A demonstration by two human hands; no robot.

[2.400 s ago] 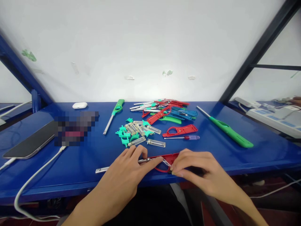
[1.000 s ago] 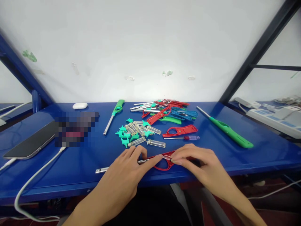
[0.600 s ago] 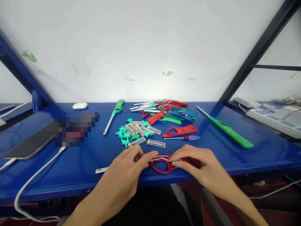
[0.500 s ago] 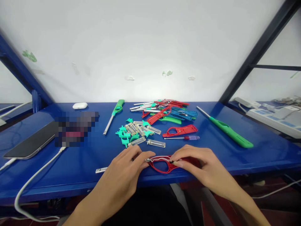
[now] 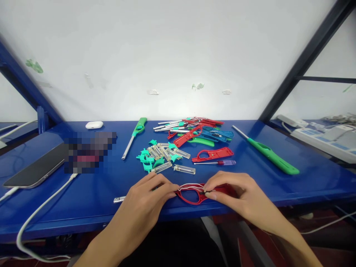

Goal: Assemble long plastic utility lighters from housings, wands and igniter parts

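Note:
A red lighter shell with a metal tube and thin white wires lies at the front edge of the blue table. My left hand rests over the tube where it meets the shell, fingers curled and pressing it down. Pinched on a small dark part at the shell's loop, with the white wires beside it, is my right hand. Just behind lie a small red-handled screwdriver, a clear tube and another red shell half.
Teal triggers and clear tubes are heaped mid-table, with a pile of red, blue and green shells behind. Whole green lighters lie at the back and at the right. A phone with a white cable, an earbud case and power strips are about.
The red shell has turned and shifted slightly left under my hands. My left fingers have drawn in over the tube joint, and my right fingers have moved to the loop by the white wires.

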